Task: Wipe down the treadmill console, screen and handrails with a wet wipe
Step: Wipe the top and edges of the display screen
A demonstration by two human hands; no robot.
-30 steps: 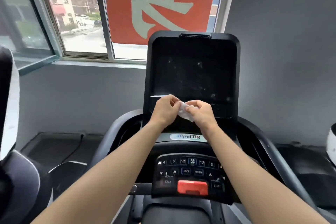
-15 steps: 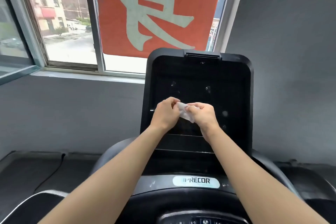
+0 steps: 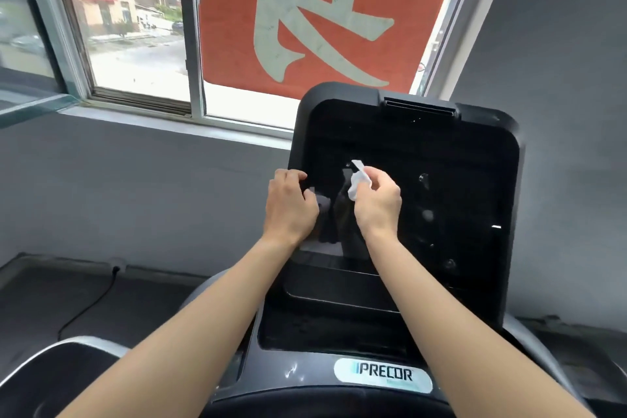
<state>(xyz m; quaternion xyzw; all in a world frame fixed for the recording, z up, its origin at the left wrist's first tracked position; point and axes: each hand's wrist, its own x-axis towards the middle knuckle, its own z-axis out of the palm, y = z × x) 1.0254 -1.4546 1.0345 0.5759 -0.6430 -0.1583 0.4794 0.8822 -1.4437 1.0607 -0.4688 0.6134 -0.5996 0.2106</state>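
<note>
The treadmill's black console (image 3: 475,282) stands upright in front of me, its dark screen (image 3: 441,180) spotted with several droplets. My right hand (image 3: 378,205) pinches a small crumpled white wet wipe (image 3: 358,181) between thumb and fingertips, held against the left part of the screen. My left hand (image 3: 290,205) is at the screen's left bezel with its fingers curled and no wipe in it; whether it grips the edge is unclear. A silver handrail (image 3: 61,355) shows at the lower left.
Behind the console a window (image 3: 142,44) has a red banner with a white character (image 3: 305,10) hanging in it. Grey walls flank both sides. A black cable (image 3: 91,302) runs along the dark floor at left. The PRECOR badge (image 3: 385,375) sits below the console.
My left hand has let go of the wipe and moved left to the bezel. My right hand alone holds the wipe, higher on the screen. The view has tilted up, hiding the keypad.
</note>
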